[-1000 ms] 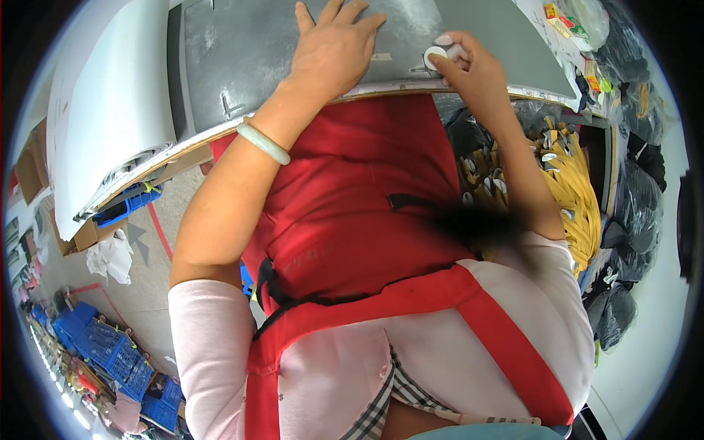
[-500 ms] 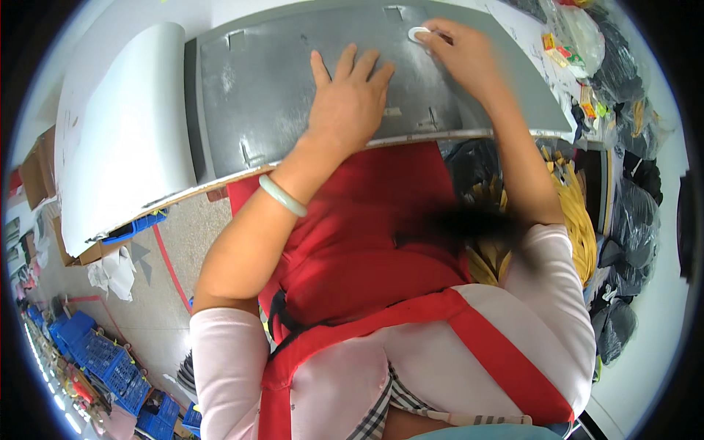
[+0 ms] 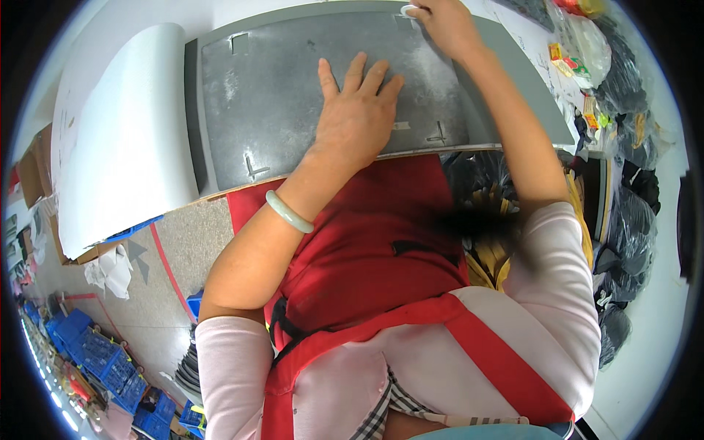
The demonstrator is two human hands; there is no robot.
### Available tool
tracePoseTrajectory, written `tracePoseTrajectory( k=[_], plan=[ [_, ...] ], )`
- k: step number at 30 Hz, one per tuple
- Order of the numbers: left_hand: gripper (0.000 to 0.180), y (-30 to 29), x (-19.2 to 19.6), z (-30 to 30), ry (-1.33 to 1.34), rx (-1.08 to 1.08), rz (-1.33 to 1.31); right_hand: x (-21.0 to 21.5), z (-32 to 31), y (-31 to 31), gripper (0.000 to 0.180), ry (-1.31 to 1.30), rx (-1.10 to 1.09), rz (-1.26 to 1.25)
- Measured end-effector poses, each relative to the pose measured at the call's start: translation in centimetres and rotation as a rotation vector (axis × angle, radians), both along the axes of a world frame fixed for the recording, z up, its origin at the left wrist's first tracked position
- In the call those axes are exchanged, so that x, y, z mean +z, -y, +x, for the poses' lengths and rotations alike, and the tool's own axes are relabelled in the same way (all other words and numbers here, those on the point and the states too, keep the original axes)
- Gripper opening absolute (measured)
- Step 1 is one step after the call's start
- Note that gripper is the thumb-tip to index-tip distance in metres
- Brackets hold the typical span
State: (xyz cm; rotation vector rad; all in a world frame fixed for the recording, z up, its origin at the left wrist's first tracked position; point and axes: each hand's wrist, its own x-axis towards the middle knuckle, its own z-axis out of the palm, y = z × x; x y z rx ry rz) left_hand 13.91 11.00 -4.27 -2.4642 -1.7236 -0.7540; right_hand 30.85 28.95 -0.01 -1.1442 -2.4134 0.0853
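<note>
My left hand (image 3: pixel 357 114) lies flat with its fingers spread on a dark grey rectangular sheet (image 3: pixel 286 95). That sheet is scuffed with whitish smears and has L-shaped marks near its corners. It rests over a wider grey sheet (image 3: pixel 506 110) on the worktable. At the sheet's far right corner, my right hand (image 3: pixel 449 28) pinches a small flat white disc (image 3: pixel 408 11) between thumb and fingers. The disc is partly covered by the fingers, and its exact kind is unclear. A pale bangle circles my left wrist.
A large white sheet (image 3: pixel 132 125) curls up on the table's left. Plastic bags (image 3: pixel 623 73) and small yellow-and-red packets (image 3: pixel 561 59) line the right side. Below the table's right part are dark bags and yellow cloth. Blue crates (image 3: pixel 110 367) stand on the floor at lower left.
My right hand has moved away from me and slightly left with the white disc, to the sheet's far edge. My left hand has shifted slightly nearer and right, still flat on the sheet.
</note>
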Motion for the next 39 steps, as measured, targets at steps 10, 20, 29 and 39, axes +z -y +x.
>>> tracePoseTrajectory(
  k=[10,20,29,39],
  plan=[
    [0.038,-0.4,-0.5,0.0,0.002,-0.031,0.007,-2.2,1.8,-3.0,0.020,-0.085,-0.212,-0.229],
    [0.040,-0.1,-1.0,0.1,-0.021,-0.002,-0.023,0.2,-11.5,1.4,0.017,-0.422,0.134,-0.650],
    [0.047,-0.2,-0.6,0.0,-0.080,-0.034,-0.120,0.6,-21.8,3.0,0.020,-0.143,0.366,-0.226],
    [0.047,-0.4,-0.9,0.1,0.012,-0.060,-0.027,1.3,-21.3,2.8,0.018,-0.068,0.306,-0.206]
  ],
)
